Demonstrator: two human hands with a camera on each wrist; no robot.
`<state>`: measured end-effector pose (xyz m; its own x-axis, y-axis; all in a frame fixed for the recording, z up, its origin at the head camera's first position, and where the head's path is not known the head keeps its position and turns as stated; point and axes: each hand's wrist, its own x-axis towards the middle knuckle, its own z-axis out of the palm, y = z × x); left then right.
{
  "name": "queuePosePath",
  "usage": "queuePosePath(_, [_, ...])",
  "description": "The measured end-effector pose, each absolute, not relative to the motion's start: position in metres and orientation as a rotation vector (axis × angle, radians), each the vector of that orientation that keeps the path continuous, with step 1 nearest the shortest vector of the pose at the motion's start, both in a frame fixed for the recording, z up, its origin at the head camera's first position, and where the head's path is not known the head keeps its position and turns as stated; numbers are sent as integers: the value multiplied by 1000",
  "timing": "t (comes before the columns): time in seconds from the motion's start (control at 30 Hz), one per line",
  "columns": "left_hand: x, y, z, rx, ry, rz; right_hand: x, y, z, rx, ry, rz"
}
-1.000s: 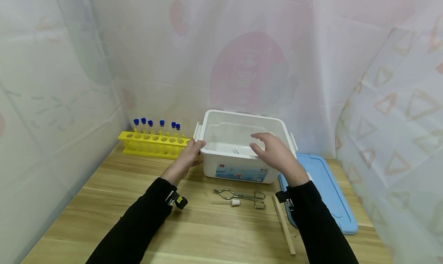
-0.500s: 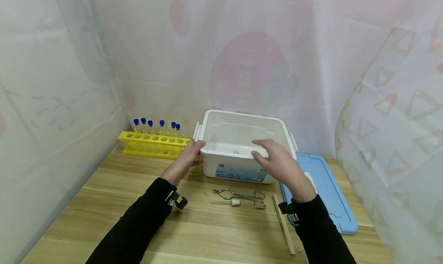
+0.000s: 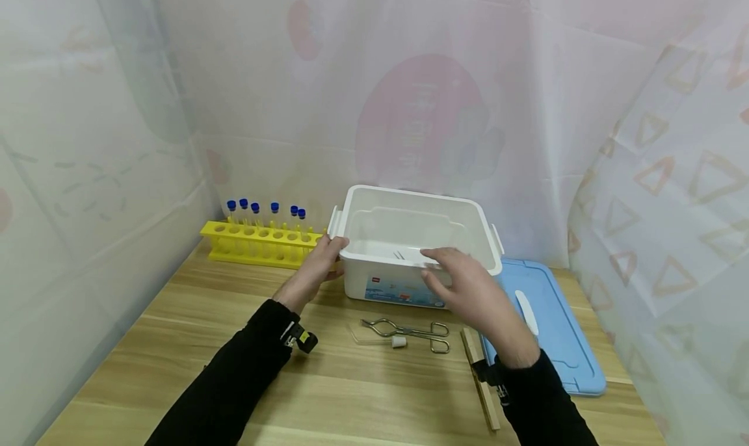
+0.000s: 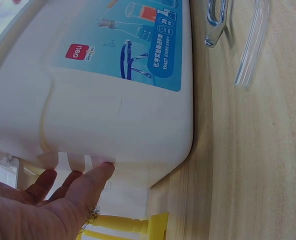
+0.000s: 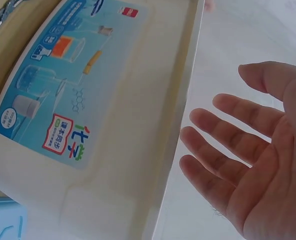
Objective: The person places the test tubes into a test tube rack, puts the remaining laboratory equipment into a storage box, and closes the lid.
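The white plastic storage box (image 3: 365, 278), with a blue chemistry label on its front, stands without a lid against the back curtain. My left hand (image 3: 315, 264) rests at its left side; in the left wrist view the fingertips (image 4: 102, 170) touch the side wall. Over the front rim hovers my right hand (image 3: 468, 290), fingers spread and holding nothing. Two thin prongs (image 3: 399, 255) show inside the box; the rest of that item is hidden. In front lie metal crucible tongs (image 3: 404, 332) and a bent glass tube (image 3: 371, 342) with a white stopper (image 3: 398, 342).
A yellow rack (image 3: 263, 251) holding several blue-capped test tubes stands left of the box. On the right lies a blue lid (image 3: 564, 329) with a slim white item (image 3: 526, 313) on it. A wooden strip (image 3: 488, 410) lies beneath my right forearm. Curtains enclose the table.
My right hand has drawn back a little toward me and down, from above the box's inside to its front rim. More of the white item on the lid shows. The left hand stays put.
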<state>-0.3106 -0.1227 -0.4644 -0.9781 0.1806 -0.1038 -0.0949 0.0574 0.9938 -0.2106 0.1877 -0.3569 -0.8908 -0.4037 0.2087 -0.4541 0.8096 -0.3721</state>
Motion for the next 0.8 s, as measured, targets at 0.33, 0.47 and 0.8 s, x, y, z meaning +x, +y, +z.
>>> queuePosePath(0.33, [-311, -123, -464, 90, 2124, 2039, -189, 177, -363, 752, -2824, 515])
queuePosePath(0.47, [-310, -122, -462, 88, 2121, 2041, -185, 172, -369, 769, -2828, 481])
queuePosePath(0.8, [-309, -122, -463, 102, 2128, 2029, -187, 160, -394, 799, -2896, 481])
